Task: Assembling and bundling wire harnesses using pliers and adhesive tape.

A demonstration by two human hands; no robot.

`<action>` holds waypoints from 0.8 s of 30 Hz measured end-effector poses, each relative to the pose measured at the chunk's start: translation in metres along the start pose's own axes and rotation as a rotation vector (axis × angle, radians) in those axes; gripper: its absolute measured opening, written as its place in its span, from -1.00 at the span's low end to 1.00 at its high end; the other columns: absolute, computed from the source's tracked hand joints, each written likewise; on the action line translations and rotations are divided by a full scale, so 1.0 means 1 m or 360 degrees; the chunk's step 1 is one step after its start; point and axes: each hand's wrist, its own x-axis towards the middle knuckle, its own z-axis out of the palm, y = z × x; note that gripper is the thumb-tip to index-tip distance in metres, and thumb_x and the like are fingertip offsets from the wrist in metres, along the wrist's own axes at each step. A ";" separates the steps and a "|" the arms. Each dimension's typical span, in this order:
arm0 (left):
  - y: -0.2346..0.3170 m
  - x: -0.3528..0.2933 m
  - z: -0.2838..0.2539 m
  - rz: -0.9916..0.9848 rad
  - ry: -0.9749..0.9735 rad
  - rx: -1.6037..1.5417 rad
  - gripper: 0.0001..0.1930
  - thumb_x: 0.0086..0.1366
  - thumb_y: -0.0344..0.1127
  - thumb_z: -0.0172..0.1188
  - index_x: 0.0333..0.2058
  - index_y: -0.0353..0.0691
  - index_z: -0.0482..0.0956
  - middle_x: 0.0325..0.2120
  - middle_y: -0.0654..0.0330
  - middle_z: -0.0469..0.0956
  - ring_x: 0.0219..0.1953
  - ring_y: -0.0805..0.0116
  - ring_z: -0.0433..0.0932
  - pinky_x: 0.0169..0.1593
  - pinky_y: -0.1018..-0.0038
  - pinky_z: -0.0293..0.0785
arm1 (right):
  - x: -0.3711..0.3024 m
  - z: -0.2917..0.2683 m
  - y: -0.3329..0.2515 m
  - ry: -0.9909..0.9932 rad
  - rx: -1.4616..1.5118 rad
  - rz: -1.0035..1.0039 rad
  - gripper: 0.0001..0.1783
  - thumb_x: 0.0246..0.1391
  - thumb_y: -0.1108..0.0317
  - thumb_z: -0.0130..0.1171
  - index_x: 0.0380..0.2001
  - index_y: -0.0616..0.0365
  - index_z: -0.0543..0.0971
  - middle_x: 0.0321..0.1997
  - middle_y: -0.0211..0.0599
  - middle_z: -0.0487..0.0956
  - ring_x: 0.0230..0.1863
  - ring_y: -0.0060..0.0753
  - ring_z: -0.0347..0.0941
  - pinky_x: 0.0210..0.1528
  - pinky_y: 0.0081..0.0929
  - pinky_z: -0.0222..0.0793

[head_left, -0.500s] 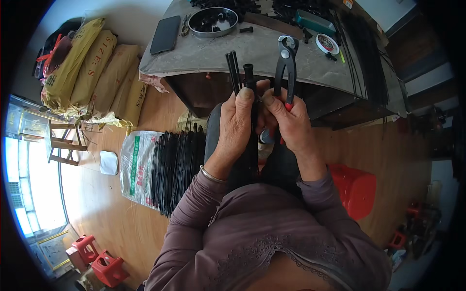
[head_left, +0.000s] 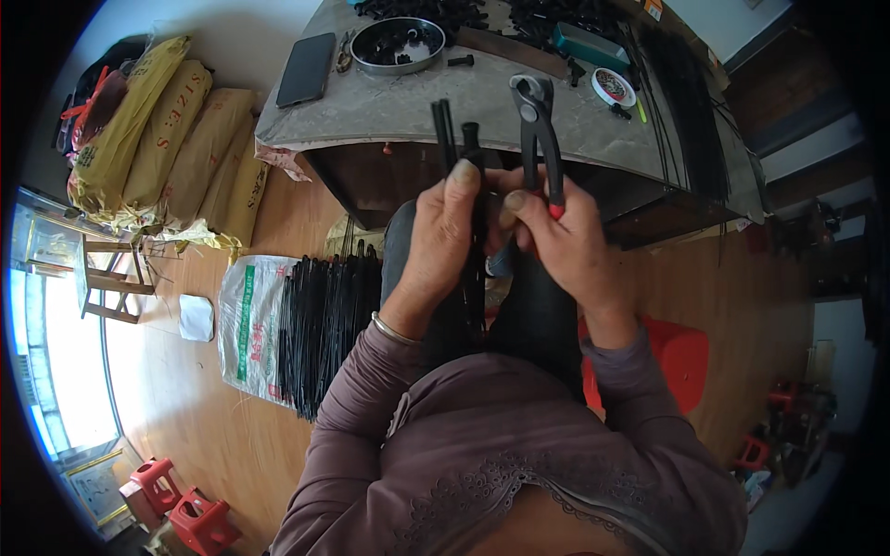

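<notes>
Pincers [head_left: 538,130] with dark handles and a red tip stand upright in the right hand [head_left: 561,246], fingers clenched round the handles, jaws pointing away above the knuckles. Left hand [head_left: 445,246] is clenched on a bundle of thin black rods [head_left: 443,130], whose ends rise just past its thumb, beside a short black fitting [head_left: 471,134] between the two hands. Beyond the fingertips lies the bench [head_left: 389,107] with a metal bowl [head_left: 397,44] and a phone [head_left: 306,69]. To work well, I judge the left grip should stay firm and the rod ends level, so the pincers can bite squarely.
</notes>
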 end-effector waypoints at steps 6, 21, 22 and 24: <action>-0.012 0.011 -0.022 -0.0128 -0.0013 -0.0179 -0.34 0.42 0.19 -0.25 -0.29 -0.40 0.55 -0.79 0.33 0.33 -0.76 0.59 0.25 -0.63 0.62 0.19 | -0.024 -0.055 -0.042 -0.0726 0.0331 0.0843 -0.68 0.28 0.38 -0.07 0.03 0.33 0.30 -0.49 -0.23 0.47 -0.70 -0.62 0.35 -0.64 -0.67 0.28; -0.013 0.018 0.001 -0.0254 -0.0178 -0.0202 -0.31 0.41 0.22 -0.27 -0.34 -0.36 0.57 -0.82 0.37 0.25 -0.79 0.62 0.15 -0.67 0.63 0.08 | -0.047 -0.081 -0.053 -0.0693 0.0525 0.1273 -0.82 0.26 0.41 -0.06 -0.13 0.26 0.33 -0.62 -0.45 0.30 -0.71 -0.69 0.23 -0.68 -0.65 0.22; -0.013 0.019 0.001 -0.0267 -0.0128 -0.0212 -0.31 0.41 0.22 -0.28 -0.37 -0.35 0.57 -0.82 0.37 0.25 -0.79 0.62 0.15 -0.67 0.63 0.07 | -0.051 -0.080 -0.053 -0.0784 0.0528 0.1440 -0.83 0.26 0.42 -0.06 -0.12 0.26 0.33 -0.61 -0.44 0.31 -0.71 -0.69 0.23 -0.67 -0.65 0.22; -0.011 0.015 0.004 -0.0265 -0.0160 -0.0111 -0.30 0.40 0.23 -0.29 -0.39 -0.35 0.57 -0.83 0.38 0.24 -0.80 0.62 0.15 -0.67 0.63 0.07 | -0.048 -0.070 -0.050 -0.0834 0.0527 0.1439 -0.82 0.27 0.43 -0.08 -0.11 0.27 0.33 -0.60 -0.43 0.32 -0.70 -0.70 0.23 -0.64 -0.65 0.25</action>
